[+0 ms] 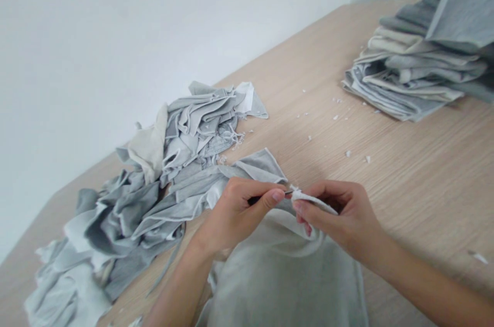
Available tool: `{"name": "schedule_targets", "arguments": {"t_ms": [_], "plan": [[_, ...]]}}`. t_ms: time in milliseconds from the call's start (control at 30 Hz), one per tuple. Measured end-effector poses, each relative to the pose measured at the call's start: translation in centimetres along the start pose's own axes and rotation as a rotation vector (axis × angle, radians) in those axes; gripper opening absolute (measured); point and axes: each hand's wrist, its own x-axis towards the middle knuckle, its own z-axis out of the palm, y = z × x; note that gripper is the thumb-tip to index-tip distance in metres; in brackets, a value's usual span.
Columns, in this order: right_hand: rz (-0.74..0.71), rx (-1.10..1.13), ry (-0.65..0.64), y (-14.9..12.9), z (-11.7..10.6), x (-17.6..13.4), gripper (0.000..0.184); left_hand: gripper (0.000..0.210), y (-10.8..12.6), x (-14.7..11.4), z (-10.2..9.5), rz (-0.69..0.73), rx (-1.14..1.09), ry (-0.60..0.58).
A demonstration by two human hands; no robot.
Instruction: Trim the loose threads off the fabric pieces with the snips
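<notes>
My left hand [247, 203] is closed around a slim dark tool [253, 200], mostly hidden by the fingers. Its thin metal tip touches a frayed white tuft at the corner of a pale grey-green cloth [285, 270]. Whether it is a seam ripper or tweezers I cannot tell. Fingers and thumb of my right hand [339, 211] pinch the cloth's hemmed edge just right of that tip. From there the cloth hangs down toward the bottom of the view, with soft folds below the hands.
A long heap of crumpled grey and cream fabric pieces [123, 214] lies left on the wooden table [432, 178], beside the white wall [116, 34]. Folded grey cloths [417, 75] are stacked at the back right. White lint scraps [348, 153] are scattered between.
</notes>
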Motion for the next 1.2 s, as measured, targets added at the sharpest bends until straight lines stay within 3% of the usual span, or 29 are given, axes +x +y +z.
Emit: {"name": "schedule_targets", "arguments": {"t_ms": [233,367,567,700,767,867,1000,1067,1200], "plan": [[0.013,-0.030,0.002,0.4,0.0,-0.1,0.016,0.051,-0.9,-0.1,-0.1,-0.112,-0.148,0.098],[0.025,-0.054,-0.001,0.7,0.0,-0.2,0.015,0.053,-1.6,0.1,-0.4,-0.163,-0.164,0.048],[-0.028,-0.149,-0.082,1.2,-0.1,-0.4,0.017,0.046,-2.6,0.7,-0.1,-0.164,0.279,0.148],[-0.067,-0.215,-0.098,1.3,-0.2,-0.7,0.019,0.033,-2.2,0.6,0.5,-0.166,0.407,0.254],[-0.138,-0.312,-0.140,1.3,-0.2,-0.9,0.015,0.035,-1.9,0.4,0.4,-0.159,0.431,0.283],[-0.339,-0.471,-0.302,1.4,-0.3,-1.5,0.003,0.038,-2.0,0.2,-0.2,-0.154,0.431,0.328],[-0.604,-0.547,-0.416,1.7,-0.2,-2.2,0.012,0.038,-2.6,0.2,-1.4,-0.158,0.408,0.346],[-0.660,-0.583,-0.428,1.9,-0.1,-2.5,0.015,0.039,-2.9,0.1,-1.8,-0.162,0.395,0.348],[-0.638,-0.609,-0.454,2.0,-0.1,-2.7,0.022,0.040,-2.8,-0.1,-2.4,-0.166,0.378,0.359]]}}
